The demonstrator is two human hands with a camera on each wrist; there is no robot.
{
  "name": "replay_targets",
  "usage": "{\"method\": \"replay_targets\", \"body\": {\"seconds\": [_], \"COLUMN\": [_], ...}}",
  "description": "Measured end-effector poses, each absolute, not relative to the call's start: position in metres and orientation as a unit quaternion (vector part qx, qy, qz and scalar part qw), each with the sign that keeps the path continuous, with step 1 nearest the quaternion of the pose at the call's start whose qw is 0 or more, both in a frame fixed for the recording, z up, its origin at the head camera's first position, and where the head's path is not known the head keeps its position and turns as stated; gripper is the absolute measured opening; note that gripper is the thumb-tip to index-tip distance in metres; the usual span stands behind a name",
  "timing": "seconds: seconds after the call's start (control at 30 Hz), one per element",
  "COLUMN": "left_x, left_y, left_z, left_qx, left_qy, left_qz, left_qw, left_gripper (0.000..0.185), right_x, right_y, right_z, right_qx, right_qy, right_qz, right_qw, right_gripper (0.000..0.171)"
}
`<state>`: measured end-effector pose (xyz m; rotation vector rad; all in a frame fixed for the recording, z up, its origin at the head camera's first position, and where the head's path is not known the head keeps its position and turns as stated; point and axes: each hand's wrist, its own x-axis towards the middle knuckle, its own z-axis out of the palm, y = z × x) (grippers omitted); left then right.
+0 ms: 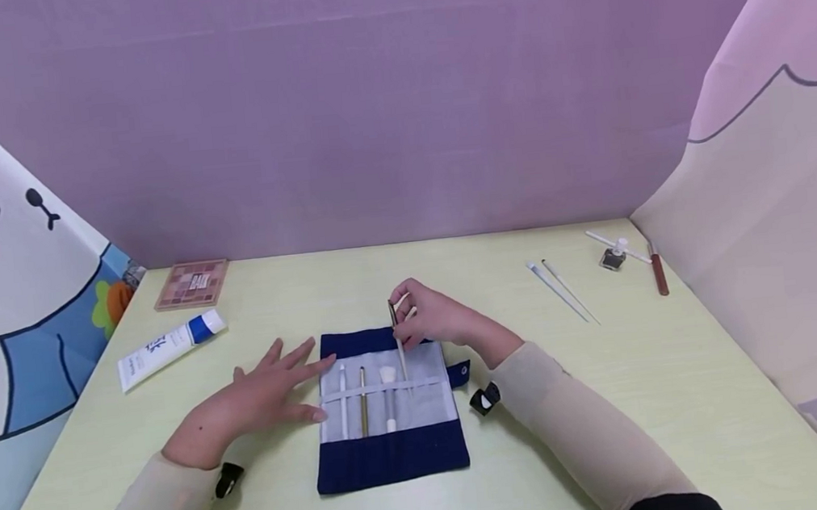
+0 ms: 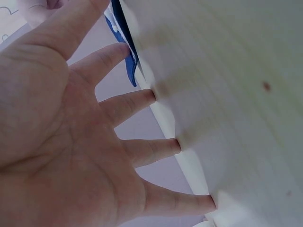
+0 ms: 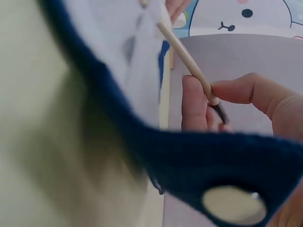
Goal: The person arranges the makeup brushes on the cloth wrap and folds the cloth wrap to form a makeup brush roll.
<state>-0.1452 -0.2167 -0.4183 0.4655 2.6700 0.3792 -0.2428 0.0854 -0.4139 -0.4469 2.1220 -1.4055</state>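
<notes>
Head view: a dark-blue fabric roll [image 1: 391, 451] lies unrolled on a pale yellow-green table [image 1: 651, 363] with a faint wood grain. Its grey inner panel carries a thin pale band that forms narrow slots. Three slim tools already sit upright in these slots: a white-handled one [image 1: 344, 402], a gold-handled one [image 1: 363, 401] and a brush with a soft white tuft [image 1: 389, 394].

The right hand [image 1: 434, 316] pinches a fourth tool, a thin pale stick [image 1: 399, 345] with a dark tip, between thumb and fingers above the roll's upper edge; its lower end reaches the rightmost slot. In the right wrist view the stick [image 3: 187, 59] appears as a smooth round rod, gripped near the dark end by the fingertips [image 3: 191, 101], with the blue cloth edge and its metal eyelet [image 3: 232, 203] blurred in front.

The left hand [image 1: 260, 397] lies flat on the table with fingers spread and straight, their tips at the roll's left edge. The left wrist view shows the same spread palm [image 2: 61, 142], fingertips pressing the surface.

Elsewhere on the table: a white tube with a blue cap [image 1: 168, 345], a square palette [image 1: 192, 284] of pinkish pans, two thin white sticks [image 1: 563, 292], a small dark bottle [image 1: 613, 256] and a brown-handled tool [image 1: 660, 272]. Purple and cartoon-printed panels enclose the table.
</notes>
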Motion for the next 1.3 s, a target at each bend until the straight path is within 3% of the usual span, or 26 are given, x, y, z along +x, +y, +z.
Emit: {"method": "replay_targets", "body": {"seconds": [0.4,1.0,1.3], "left_x": [-0.145,-0.147,-0.145], "left_y": [-0.216,-0.217,-0.217], "left_z": [-0.417,-0.419,-0.417], "left_qx": [0.160,0.167,0.166], "left_qy": [0.957,0.956,0.955], "left_qz": [0.131,0.135,0.140], "left_qw": [0.204,0.201,0.203], "left_gripper": [0.087,0.088,0.088], "right_x": [-0.230,-0.214,-0.208], "right_y": [0.093,0.091,0.091], "right_z": [-0.419,-0.417,-0.416], "right_qx": [-0.228,-0.239,-0.272], "right_qy": [0.856,0.913,0.912], "right_qz": [-0.395,-0.264,-0.235], "right_qw": [0.242,0.200,0.198], "right_gripper": [0.048,0.014,0.022]}}
